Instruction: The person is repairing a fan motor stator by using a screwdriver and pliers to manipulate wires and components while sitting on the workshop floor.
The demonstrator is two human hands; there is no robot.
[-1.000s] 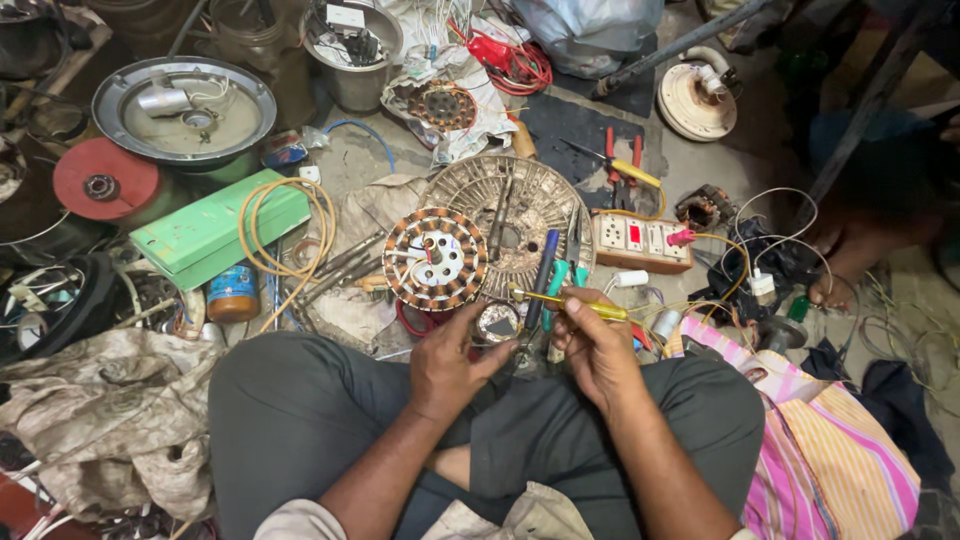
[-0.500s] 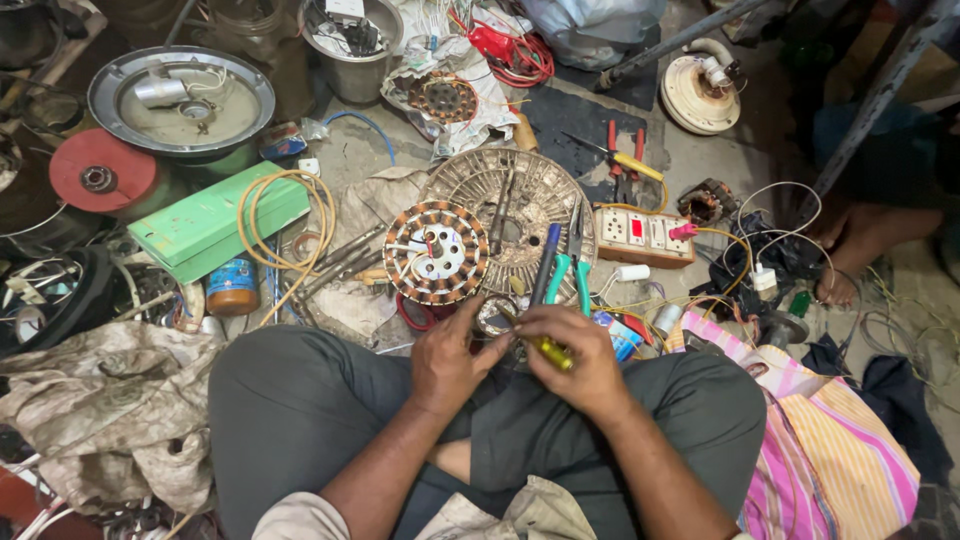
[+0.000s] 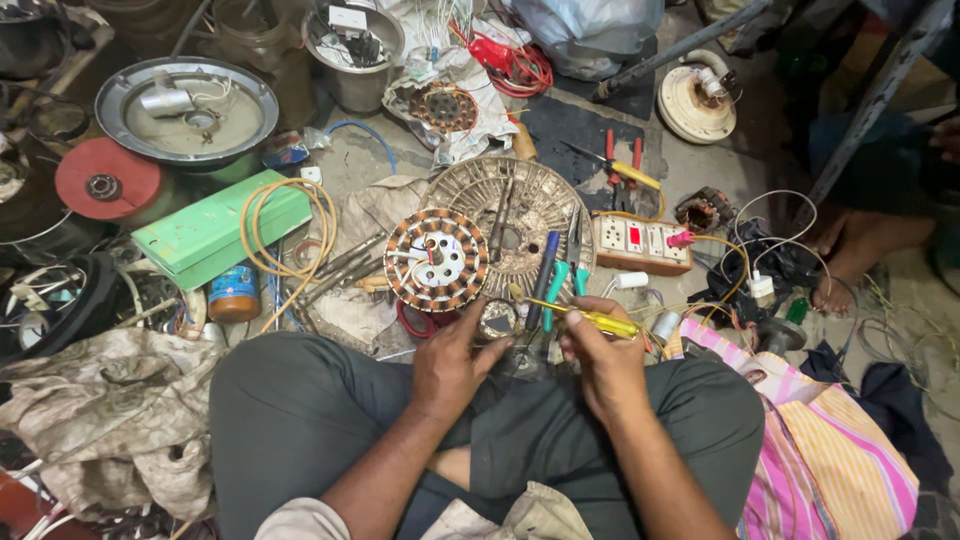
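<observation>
I sit cross-legged on the floor. My right hand (image 3: 600,352) grips a yellow-handled screwdriver (image 3: 590,318), its tip pointing left toward a small round metal part (image 3: 497,318) in front of my knees. My left hand (image 3: 452,355) reaches to that same part, fingers touching its edge. Just beyond lies a copper-wound fan stator (image 3: 436,259), and behind it a round slotted metal rotor housing (image 3: 520,215). Blue and green-handled tools (image 3: 545,280) lie between the stator and my right hand.
A white power strip (image 3: 640,243) sits to the right, red-handled pliers (image 3: 622,160) beyond it. On the left are a green box (image 3: 200,235), a coil of yellow cable (image 3: 290,230), a metal pan (image 3: 185,110) and a red disc (image 3: 105,182). Another person's bare foot (image 3: 850,250) rests at right.
My right hand drew the screwdriver in from the right, then turned it so its tip points at the small round part. My left hand has stayed on that part.
</observation>
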